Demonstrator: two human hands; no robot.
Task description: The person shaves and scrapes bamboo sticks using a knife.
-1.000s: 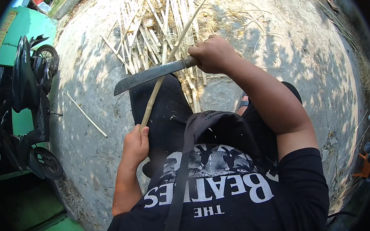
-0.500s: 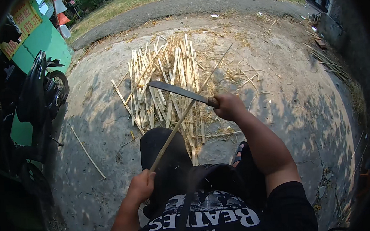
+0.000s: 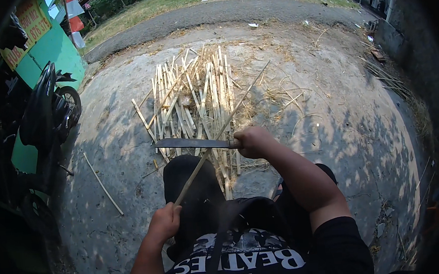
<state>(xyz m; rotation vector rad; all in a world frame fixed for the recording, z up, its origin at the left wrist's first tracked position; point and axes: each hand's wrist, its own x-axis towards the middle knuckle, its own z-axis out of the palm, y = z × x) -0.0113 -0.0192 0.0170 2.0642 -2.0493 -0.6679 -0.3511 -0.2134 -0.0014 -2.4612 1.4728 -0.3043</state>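
Observation:
My left hand (image 3: pixel 165 221) is closed round the near end of a long, thin bamboo strip (image 3: pixel 189 182). The strip slants up and away to the right, passing over my left knee. In my right hand (image 3: pixel 254 142) is the wooden handle of a machete (image 3: pixel 194 144), its long dark blade pointing left. The blade lies across the strip, a little beyond my knee; whether it touches the strip I cannot tell. Under and beyond the blade, a heap of split bamboo strips (image 3: pixel 220 93) covers the concrete.
Fine shavings (image 3: pixel 288 94) litter the ground right of the heap. One loose strip (image 3: pixel 102 184) lies at the left. A dark motorbike (image 3: pixel 49 105) stands by a green wall (image 3: pixel 65 46). More thin sticks (image 3: pixel 386 77) lie along the right wall, and a paved road (image 3: pixel 211 16) crosses behind.
My right hand has drawn the machete along the strip toward me, and the blade now lies more level. My left hand keeps its hold near the same spot.

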